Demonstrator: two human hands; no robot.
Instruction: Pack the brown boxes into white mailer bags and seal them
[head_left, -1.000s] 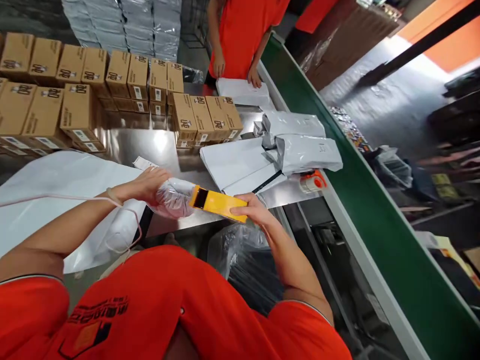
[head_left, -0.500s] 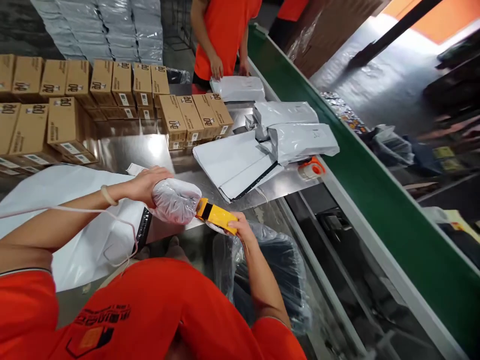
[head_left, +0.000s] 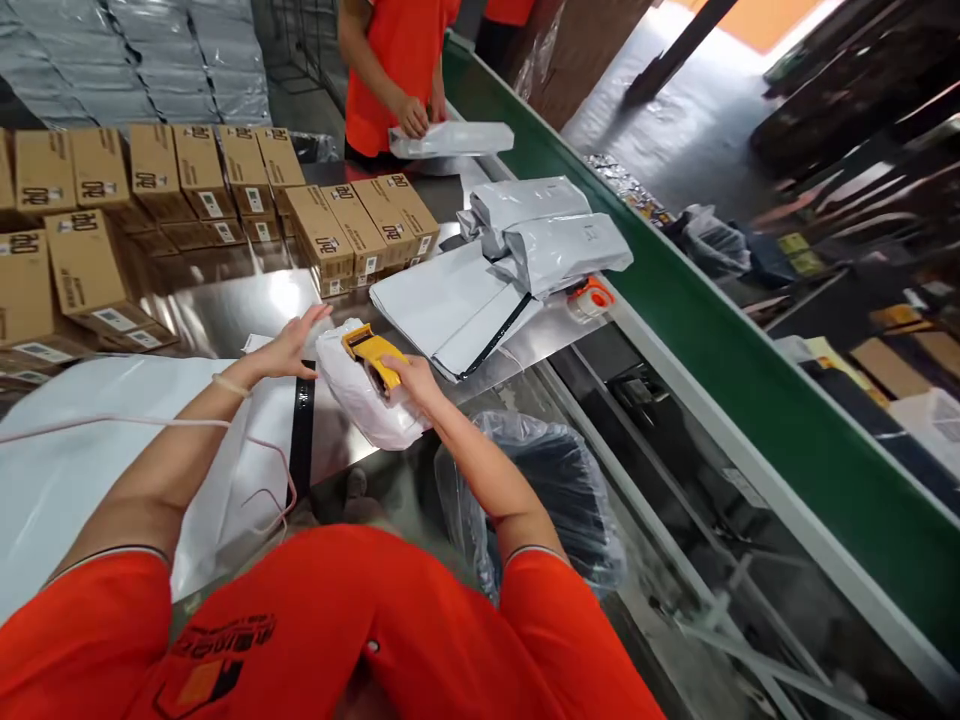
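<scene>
My right hand (head_left: 417, 382) is closed around a yellow tape dispenser (head_left: 373, 356), which lies over the white plastic-wrapped package (head_left: 370, 408). That package sits tilted at the front edge of the metal table (head_left: 259, 292). Beside its far left end is my left hand (head_left: 289, 345), fingers stretched out and holding nothing. Under my left forearm lies a large white mailing bag (head_left: 150, 395) with a black strip along its edge.
Brown boxes (head_left: 82, 265) stand in rows at the left. Flat white bags (head_left: 450, 305), filled white parcels (head_left: 566, 250) and an orange tape roll (head_left: 591, 297) lie near the green conveyor (head_left: 720, 370). Below is a plastic-lined bin (head_left: 540, 490). Across the table, a co-worker's hand (head_left: 412, 117) touches a parcel.
The dispenser has moved left from the package's end onto its upper side. My left hand has let go of the package and opened. The package has turned, and the view has shifted.
</scene>
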